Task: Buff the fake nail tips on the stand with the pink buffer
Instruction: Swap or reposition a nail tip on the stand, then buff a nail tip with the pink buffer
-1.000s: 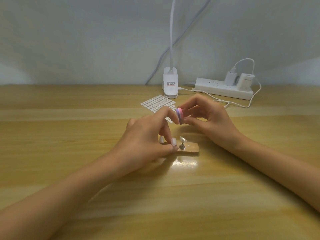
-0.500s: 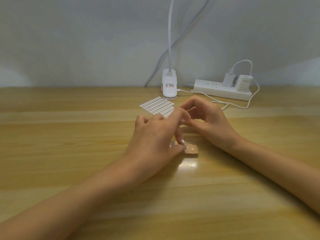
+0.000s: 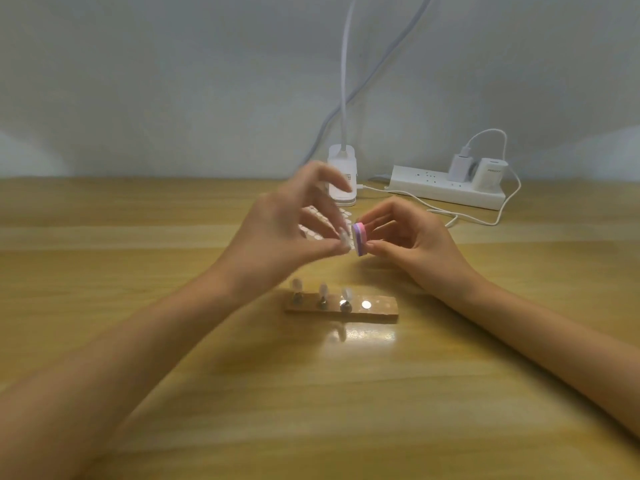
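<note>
A small tan stand (image 3: 377, 310) lies on the wooden table with three fake nail tips (image 3: 323, 292) upright on metal pegs at its left and one bare shiny disc at mid-right. Above and behind it, my left hand (image 3: 287, 233) pinches a pale fake nail tip (image 3: 344, 237) between thumb and finger, blurred by motion. My right hand (image 3: 412, 240) grips the pink and purple buffer (image 3: 359, 239) on edge, its face right against that tip.
A sheet of round white stickers (image 3: 317, 223) lies behind my hands. A white clip lamp base (image 3: 343, 174) and a white power strip (image 3: 446, 192) with two chargers and a trailing cable stand at the table's back edge by the wall.
My left hand has risen from the stand with one nail tip pinched in it. The stand now shows uncovered with three tips. The buffer, hidden half a second ago, is visible again.
</note>
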